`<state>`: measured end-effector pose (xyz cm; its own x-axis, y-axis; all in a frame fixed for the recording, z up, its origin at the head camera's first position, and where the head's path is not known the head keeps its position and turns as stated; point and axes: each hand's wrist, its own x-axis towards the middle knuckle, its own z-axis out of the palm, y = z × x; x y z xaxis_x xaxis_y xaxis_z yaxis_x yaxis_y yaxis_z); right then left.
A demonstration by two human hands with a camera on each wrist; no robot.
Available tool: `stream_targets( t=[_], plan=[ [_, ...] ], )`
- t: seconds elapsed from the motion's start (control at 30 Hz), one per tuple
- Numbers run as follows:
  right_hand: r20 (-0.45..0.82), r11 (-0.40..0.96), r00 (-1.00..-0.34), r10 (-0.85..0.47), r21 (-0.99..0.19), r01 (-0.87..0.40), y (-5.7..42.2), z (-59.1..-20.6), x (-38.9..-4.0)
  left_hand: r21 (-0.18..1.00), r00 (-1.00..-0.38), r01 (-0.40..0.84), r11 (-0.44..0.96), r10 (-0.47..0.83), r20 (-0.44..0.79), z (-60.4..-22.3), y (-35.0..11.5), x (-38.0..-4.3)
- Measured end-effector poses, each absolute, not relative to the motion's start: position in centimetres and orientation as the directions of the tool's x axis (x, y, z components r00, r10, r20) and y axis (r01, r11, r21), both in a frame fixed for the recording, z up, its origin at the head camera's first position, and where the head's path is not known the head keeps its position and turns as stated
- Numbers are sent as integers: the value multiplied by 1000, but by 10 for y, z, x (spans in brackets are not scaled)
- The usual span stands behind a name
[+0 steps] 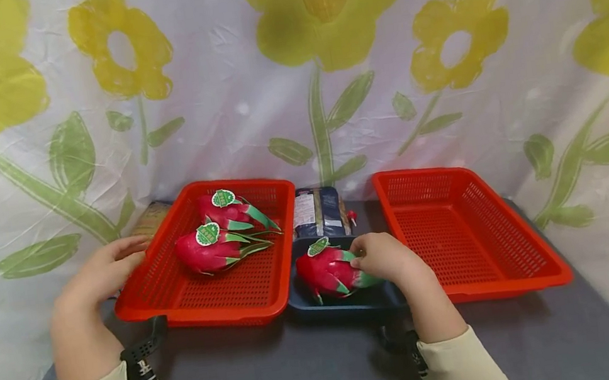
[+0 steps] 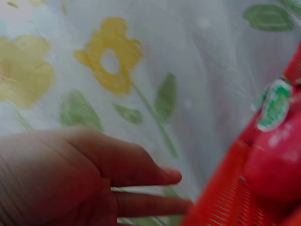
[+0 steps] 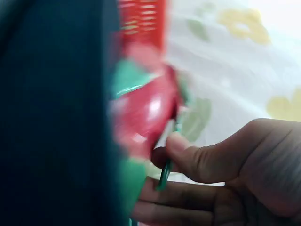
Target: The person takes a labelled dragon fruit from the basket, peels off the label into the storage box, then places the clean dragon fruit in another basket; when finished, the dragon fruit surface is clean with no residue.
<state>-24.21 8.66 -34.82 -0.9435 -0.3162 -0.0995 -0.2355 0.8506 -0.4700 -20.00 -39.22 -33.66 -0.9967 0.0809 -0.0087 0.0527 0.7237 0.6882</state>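
Note:
In the head view my right hand (image 1: 383,256) pinches a green leaf tip of a pink dragon fruit (image 1: 326,274), which is over the dark tray (image 1: 348,311) in the middle. Thumb and finger close on that leaf in the right wrist view, where the dragon fruit (image 3: 146,108) is blurred. My left hand (image 1: 100,272) is beside the left red basket (image 1: 223,317), fingers extended near its rim; contact is hard to tell. Inside that basket lie two labelled dragon fruits, a front one (image 1: 204,253) and a back one (image 1: 221,209).
A second red basket (image 1: 452,229) stands right of the tray. Behind the tray is a dark printed package (image 1: 319,213) with a small red object (image 1: 351,216) next to it. A brownish package (image 1: 151,221) sits behind the left basket. A flowered curtain (image 1: 216,118) closes the back.

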Motion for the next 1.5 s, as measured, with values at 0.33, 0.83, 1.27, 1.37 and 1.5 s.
stream_targets(
  t=[0.33,0.83,1.27,1.37,1.5],
  plan=[
    [68,898,-939,-338,-275,-343,95,-368,-231,580,-964,99,809,-67,258,-292,-362,-167],
    [126,900,-915,-383,-173,-401,91,-367,-234,437,-813,530,727,289,505,-283,-228,-184],
    [142,895,-913,-382,-189,-404,96,-371,-236,539,-892,452,710,369,262,-308,-180,-201],
    [146,894,-910,-388,-180,-410,96,-371,-237,627,-923,373,683,341,177,-315,-170,-204],
    [132,895,-915,-380,-197,-400,96,-372,-237,666,-948,290,687,303,100,-322,-161,-206]
  ],
)
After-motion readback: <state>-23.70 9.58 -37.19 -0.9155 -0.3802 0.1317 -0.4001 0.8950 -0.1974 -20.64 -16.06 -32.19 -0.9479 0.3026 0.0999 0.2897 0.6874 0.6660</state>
